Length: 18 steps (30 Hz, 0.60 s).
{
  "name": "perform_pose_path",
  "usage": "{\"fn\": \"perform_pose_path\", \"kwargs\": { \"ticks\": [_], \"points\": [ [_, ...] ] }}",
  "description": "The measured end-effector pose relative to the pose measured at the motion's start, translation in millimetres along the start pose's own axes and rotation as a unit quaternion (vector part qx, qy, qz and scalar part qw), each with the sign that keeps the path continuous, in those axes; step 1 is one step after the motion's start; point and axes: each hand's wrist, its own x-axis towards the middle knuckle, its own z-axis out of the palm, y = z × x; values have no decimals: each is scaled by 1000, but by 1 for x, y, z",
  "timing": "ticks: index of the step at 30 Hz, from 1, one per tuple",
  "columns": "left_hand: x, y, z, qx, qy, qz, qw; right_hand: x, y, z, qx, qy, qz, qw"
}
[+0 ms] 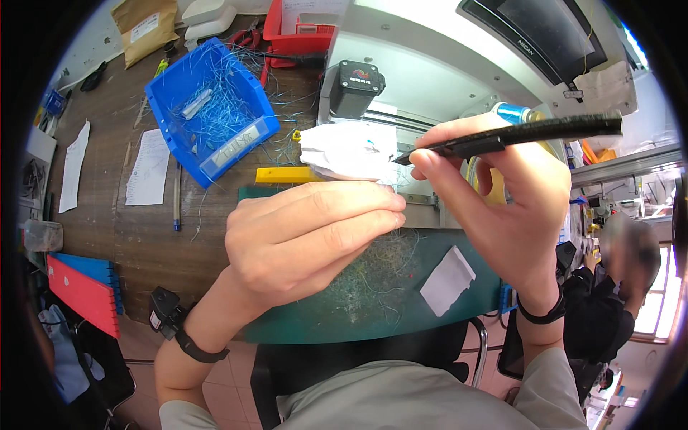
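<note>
My right hand holds slim black tweezers between thumb and fingers. Their pointed tip reaches left, close to the fingertips of my left hand. The left fingers are pressed together; thin pale strands show by their tips, but what they pinch is hidden. Just beyond the left hand lies a crumpled white wad, paper or cloth, at the edge of a white machine with a black motor. A yellow strip sticks out beside the wad.
Left of the machine stands a blue bin with tangled thin blue wires. Behind it are a red tray and pliers. A paper scrap lies on the green mat. Another person is at far right.
</note>
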Motion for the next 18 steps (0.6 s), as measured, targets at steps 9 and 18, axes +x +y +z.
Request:
{"fn": "perform_pose_path", "kwargs": {
  "ticks": [9, 18],
  "points": [
    [-1, 0, -2, -10, 13, 24, 1000, -8, -9, -18, 123, 14, 120, 985],
    [81, -60, -118, 256, 41, -145, 955, -64, -19, -59, 186, 50, 52, 980]
  ]
}}
